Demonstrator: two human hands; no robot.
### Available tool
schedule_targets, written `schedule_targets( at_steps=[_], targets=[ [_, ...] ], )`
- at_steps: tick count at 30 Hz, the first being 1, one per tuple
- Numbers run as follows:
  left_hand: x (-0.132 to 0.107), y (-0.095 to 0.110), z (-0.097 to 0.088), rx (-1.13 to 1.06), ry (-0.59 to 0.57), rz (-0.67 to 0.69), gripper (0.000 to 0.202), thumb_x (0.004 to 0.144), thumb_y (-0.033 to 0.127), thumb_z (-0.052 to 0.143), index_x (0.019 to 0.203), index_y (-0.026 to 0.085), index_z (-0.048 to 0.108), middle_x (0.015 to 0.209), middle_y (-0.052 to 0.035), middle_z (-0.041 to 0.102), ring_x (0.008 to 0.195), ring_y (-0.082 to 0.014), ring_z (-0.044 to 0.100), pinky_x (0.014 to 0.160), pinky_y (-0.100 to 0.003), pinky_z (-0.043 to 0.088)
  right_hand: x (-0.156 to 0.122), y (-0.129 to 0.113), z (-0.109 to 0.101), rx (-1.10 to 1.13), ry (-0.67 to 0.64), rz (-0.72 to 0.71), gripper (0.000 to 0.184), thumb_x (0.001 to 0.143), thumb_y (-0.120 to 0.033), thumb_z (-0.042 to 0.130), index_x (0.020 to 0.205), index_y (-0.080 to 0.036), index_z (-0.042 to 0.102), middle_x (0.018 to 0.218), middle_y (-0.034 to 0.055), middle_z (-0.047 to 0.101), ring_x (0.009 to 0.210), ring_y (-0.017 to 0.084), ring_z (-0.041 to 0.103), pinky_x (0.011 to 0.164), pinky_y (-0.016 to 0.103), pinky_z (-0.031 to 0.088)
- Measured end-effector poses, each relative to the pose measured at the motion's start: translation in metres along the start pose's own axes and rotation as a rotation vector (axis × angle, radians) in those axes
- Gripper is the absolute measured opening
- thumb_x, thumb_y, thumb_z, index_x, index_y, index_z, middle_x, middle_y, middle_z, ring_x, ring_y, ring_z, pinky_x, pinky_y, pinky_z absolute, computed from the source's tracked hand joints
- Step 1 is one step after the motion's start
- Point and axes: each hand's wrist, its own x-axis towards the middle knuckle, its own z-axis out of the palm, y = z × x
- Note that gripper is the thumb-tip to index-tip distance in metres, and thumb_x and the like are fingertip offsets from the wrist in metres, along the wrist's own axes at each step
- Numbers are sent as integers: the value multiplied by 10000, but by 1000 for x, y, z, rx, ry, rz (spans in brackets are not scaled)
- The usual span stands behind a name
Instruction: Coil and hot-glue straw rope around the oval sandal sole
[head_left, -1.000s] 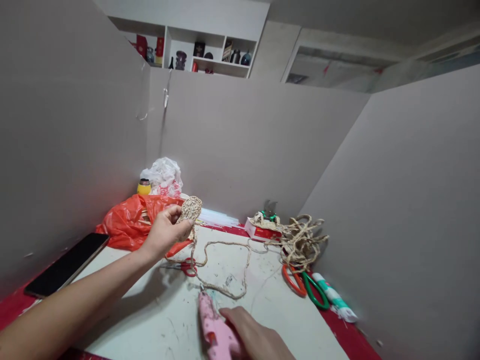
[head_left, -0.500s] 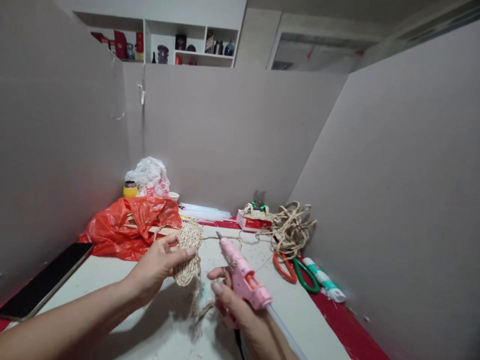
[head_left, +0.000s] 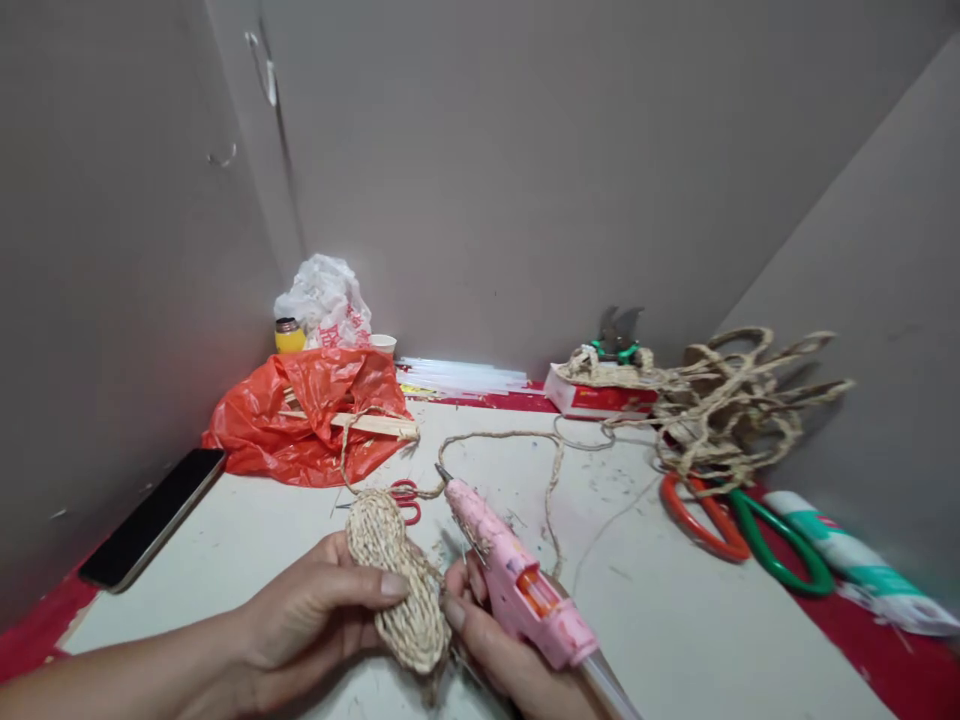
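Note:
My left hand (head_left: 315, 610) grips a figure-eight-shaped coil of braided straw rope (head_left: 417, 632), thumb flat across its face and fingers behind. In my right hand (head_left: 499, 650) is a pink hot glue gun (head_left: 517, 580), with a clear glue stick poking from its back end. Its nozzle points up and left, beyond the coil's right edge and apart from it. My right thumb and fingertips are close to that edge; whether they pinch the rope is unclear. Behind the coil, small red-handled scissors (head_left: 406, 500) lie on the white board (head_left: 645, 630). A loose rope length (head_left: 517, 434) loops over the board.
Orange plastic bag (head_left: 262, 400) with wooden strips and a phone (head_left: 154, 520) are at left. Glue sticks (head_left: 465, 377) lie along the back. At right are a red-and-white box (head_left: 600, 400), a rope heap (head_left: 720, 400), large scissors (head_left: 784, 545) and a green-white roll (head_left: 855, 560).
My view has tipped down and closer. The straw coil has come lower and nearer my right hand, its top now tilted left. The glue gun is still in my right hand.

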Motion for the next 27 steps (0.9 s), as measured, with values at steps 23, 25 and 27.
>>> schedule_targets(
  at_steps=[23, 25, 27],
  targets=[
    [14, -12, -21, -19, 94, -40, 285, 712, 146, 704, 994, 116, 723, 819, -117, 742, 744, -222, 683, 747, -320, 501, 7, -3, -9, -43, -47, 129, 259, 731, -426, 685, 693, -189, 585, 571, -37, 485, 503, 111, 416, 468, 242, 355],
    [14, -9, -22, 25, 156, 27, 259, 721, 157, 708, 977, 121, 725, 832, -112, 740, 761, -220, 675, 746, -314, 499, 4, -6, -13, -91, 46, 112, 251, 728, -440, 693, 788, -203, 640, 631, -15, 550, 529, 133, 474, 489, 259, 399],
    [15, -4, -23, 96, 233, 119, 226, 734, 175, 711, 952, 116, 725, 832, -108, 736, 764, -216, 664, 745, -313, 497, 0, -7, -18, -112, 110, 85, 328, 734, -441, 702, 990, -239, 664, 690, 2, 612, 554, 165, 535, 513, 286, 450]
  ],
)
